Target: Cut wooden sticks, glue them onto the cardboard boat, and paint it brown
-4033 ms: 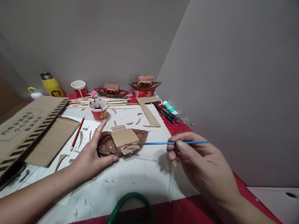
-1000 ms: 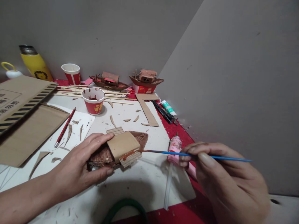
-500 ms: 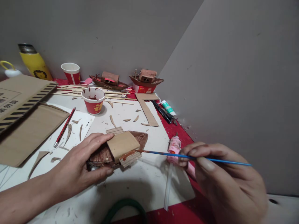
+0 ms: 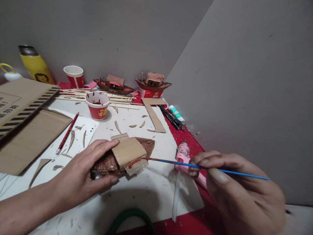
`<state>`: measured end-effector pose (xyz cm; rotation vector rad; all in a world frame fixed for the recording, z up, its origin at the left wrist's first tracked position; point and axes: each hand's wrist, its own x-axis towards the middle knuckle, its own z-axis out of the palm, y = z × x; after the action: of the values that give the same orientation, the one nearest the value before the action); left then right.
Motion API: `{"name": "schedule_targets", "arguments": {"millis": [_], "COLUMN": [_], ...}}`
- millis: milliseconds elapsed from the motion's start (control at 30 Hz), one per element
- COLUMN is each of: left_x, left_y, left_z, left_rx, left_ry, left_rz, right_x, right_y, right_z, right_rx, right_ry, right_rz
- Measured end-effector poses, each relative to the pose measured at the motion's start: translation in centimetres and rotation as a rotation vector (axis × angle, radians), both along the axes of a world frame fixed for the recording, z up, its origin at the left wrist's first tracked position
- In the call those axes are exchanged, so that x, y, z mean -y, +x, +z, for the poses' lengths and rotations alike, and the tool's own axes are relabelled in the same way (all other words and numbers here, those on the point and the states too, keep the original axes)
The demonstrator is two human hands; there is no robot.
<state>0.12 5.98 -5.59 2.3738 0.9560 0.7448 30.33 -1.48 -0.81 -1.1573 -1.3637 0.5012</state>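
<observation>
My left hand is closed around the left end of a brown cardboard model boat, thumb at the near side and fingers over the top. A tan cardboard roof covers the boat's middle, and corrugated strips stick out at its two sides. Brown paint streaks the near strip. Between the thumb and fingers of my right hand is a thin blue paintbrush. Its brown tip touches or nearly touches the roof's near edge by the painted strip.
A red paper cup with brown paint stands behind the boat. Two finished-looking model boats sit at the back near wooden sticks. A pink glue gun lies right, cardboard sheets and a red pencil left. Cardboard scraps litter the white sheet.
My right hand and the paintbrush have shifted slightly right and down. The brush tip stays near the strip, where the brown paint reaches a little further. My left hand and the boat hold still.
</observation>
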Motion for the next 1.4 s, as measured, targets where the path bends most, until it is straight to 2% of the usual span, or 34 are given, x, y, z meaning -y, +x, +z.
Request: {"name": "schedule_targets", "arguments": {"millis": [133, 267, 500, 633, 733, 833, 933, 1067, 1400], "left_x": [0.0, 0.0, 0.1, 0.1, 0.1, 0.0, 0.1, 0.2, 0.1], "left_y": [0.0, 0.0, -0.1, -0.1, -0.1, -0.1, 0.0, -0.1, 0.0], "left_z": [-0.1, 0.0, 0.2, 0.2, 0.3, 0.4, 0.6, 0.6, -0.1], "left_rx": [0.003, 0.004, -0.016, -0.020, -0.020, -0.041, -0.047, -0.034, -0.031], "left_ry": [0.009, 0.011, 0.026, 0.015, 0.016, 0.002, -0.003, -0.008, -0.003], "left_rz": [0.000, 0.006, 0.004, 0.014, 0.015, 0.014, 0.008, 0.005, 0.032], "right_x": [-0.2, -0.1, 0.6, 0.5, 0.4, 0.3, 0.4, 0.6, 0.2], "right_y": [0.3, 0.2, 0.0, 0.1, 0.0, -0.4, -0.6, -0.7, -1.4], "right_z": [0.0, 0.2, -0.2, -0.1, 0.3, 0.7, 0.6, -0.1, -0.5], "right_rx": [-0.037, -0.091, 0.058, 0.068, -0.012, -0.108, -0.161, -0.118, -0.127], "right_ry": [0.034, 0.003, -0.051, -0.047, -0.012, 0.004, -0.037, -0.095, -0.079], "right_rz": [-0.034, 0.088, 0.206, 0.108, -0.011, -0.047, -0.007, 0.064, 0.236]}}
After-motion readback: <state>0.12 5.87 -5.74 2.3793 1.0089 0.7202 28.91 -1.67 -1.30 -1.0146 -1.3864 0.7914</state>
